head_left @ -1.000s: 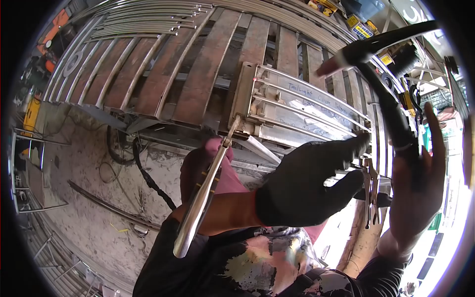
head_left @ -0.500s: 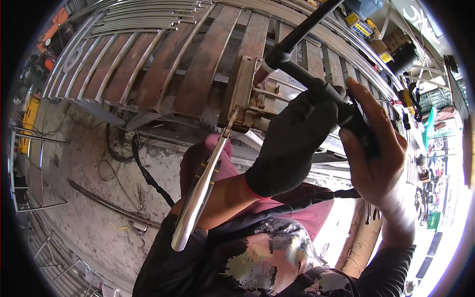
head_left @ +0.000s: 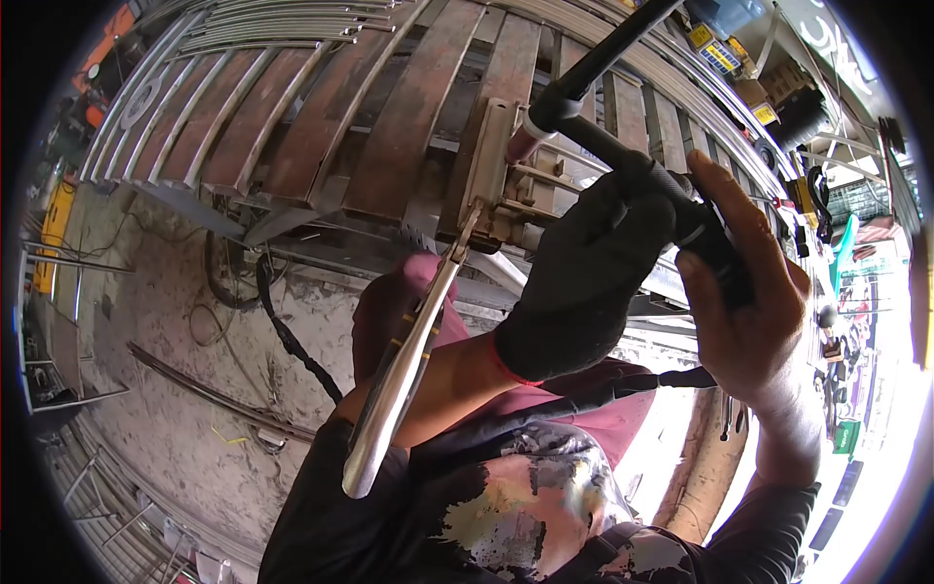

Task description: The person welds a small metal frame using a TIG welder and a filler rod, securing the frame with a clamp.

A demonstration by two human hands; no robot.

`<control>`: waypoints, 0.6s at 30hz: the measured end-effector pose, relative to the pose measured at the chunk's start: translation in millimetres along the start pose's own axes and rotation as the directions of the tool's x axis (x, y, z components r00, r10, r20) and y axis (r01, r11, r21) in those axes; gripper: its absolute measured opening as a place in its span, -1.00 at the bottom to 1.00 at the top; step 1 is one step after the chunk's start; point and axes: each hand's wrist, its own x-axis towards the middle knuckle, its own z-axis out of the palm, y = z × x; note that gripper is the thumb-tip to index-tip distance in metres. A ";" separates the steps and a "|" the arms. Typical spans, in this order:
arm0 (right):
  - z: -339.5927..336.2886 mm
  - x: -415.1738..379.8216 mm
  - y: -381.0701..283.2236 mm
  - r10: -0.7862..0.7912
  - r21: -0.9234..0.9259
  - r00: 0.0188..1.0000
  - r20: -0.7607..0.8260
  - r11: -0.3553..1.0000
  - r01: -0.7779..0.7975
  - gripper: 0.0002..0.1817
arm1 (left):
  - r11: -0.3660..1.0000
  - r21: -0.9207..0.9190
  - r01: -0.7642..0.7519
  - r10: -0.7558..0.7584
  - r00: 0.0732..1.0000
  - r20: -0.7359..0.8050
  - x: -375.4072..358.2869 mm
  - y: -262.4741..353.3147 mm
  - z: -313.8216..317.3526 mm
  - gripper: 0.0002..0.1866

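Observation:
A black TIG welding torch (head_left: 605, 144) slants across the upper middle, with a long black back cap and a pinkish nozzle pointing down at a channel-shaped metal piece (head_left: 488, 165) on the bench. My left hand (head_left: 593, 277), in a black glove, is closed round the torch handle below its head. My bare right hand (head_left: 754, 282) grips the lower handle, thumb and fingers on either side of it. Locking pliers (head_left: 404, 375) are clamped to the near end of the metal piece, their long handles reaching over my left forearm. The nozzle tip is partly hidden.
The slatted metal bench (head_left: 331, 136) carries a bundle of thin rods (head_left: 282, 29) at its far left. Boxes (head_left: 715, 49) stand at upper right. A black cable (head_left: 292, 331) runs along the floor beside the bench, and metal frames stand at left.
The view has shifted slightly, so the bench, torch and both hands appear a little displaced. Both hands keep their hold on the torch.

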 end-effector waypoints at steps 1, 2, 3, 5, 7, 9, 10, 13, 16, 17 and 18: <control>0.0 0.4 -0.8 -0.003 -0.009 1.000 0.002 1.000 0.003 -0.38 | 1.000 -0.003 -0.002 0.002 1.000 0.003 -0.3 -0.3 -0.5 -0.75; 0.0 0.6 -1.7 -0.005 -0.018 1.000 0.002 1.000 0.005 -0.38 | 1.000 -0.006 -0.003 0.003 1.000 0.007 -0.6 -0.8 -0.8 -0.75; -0.1 0.6 -1.8 -0.005 -0.016 1.000 0.004 1.000 0.005 -0.38 | 1.000 -0.008 -0.004 0.005 1.000 0.010 -0.8 -1.3 -0.9 -0.75; -0.2 0.7 -1.3 -0.005 -0.003 1.000 0.009 1.000 0.005 -0.39 | 1.000 -0.020 -0.009 0.009 1.000 0.012 -1.1 -1.6 -1.0 -0.75; -0.3 0.7 -1.5 -0.001 0.013 1.000 0.011 1.000 0.001 -0.39 | 1.000 -0.016 -0.011 0.011 1.000 0.011 -1.7 -1.2 -0.6 -0.74; 0.0 0.8 -2.1 0.006 0.017 1.000 0.009 1.000 -0.006 -0.38 | 1.000 -0.002 -0.011 0.011 1.000 0.007 -2.2 -0.3 -0.2 -0.74; 0.1 0.7 -2.2 0.010 0.018 1.000 0.008 1.000 -0.010 -0.37 | 1.000 0.004 -0.011 0.011 1.000 0.005 -2.2 -0.2 -0.2 -0.74; -0.1 0.4 -2.4 0.026 0.019 1.000 0.013 0.999 -0.026 -0.35 | 1.000 0.011 -0.012 0.012 1.000 -0.003 -1.6 -1.5 -1.3 -0.73; -1.9 1.6 -5.3 0.037 0.020 0.999 0.032 0.999 -0.038 -0.40 | 1.000 0.006 0.002 -0.001 1.000 -0.022 -2.7 -1.7 -1.8 -0.72; -2.0 1.8 -5.6 0.037 0.016 0.999 0.031 0.999 -0.037 -0.40 | 1.000 -0.004 0.008 -0.008 1.000 -0.030 -3.0 -2.3 -2.7 -0.71; -2.3 1.7 -6.1 0.047 0.017 0.998 0.036 0.999 -0.047 -0.41 | 1.000 -0.015 0.015 -0.016 0.999 -0.039 -3.3 -3.0 -3.9 -0.71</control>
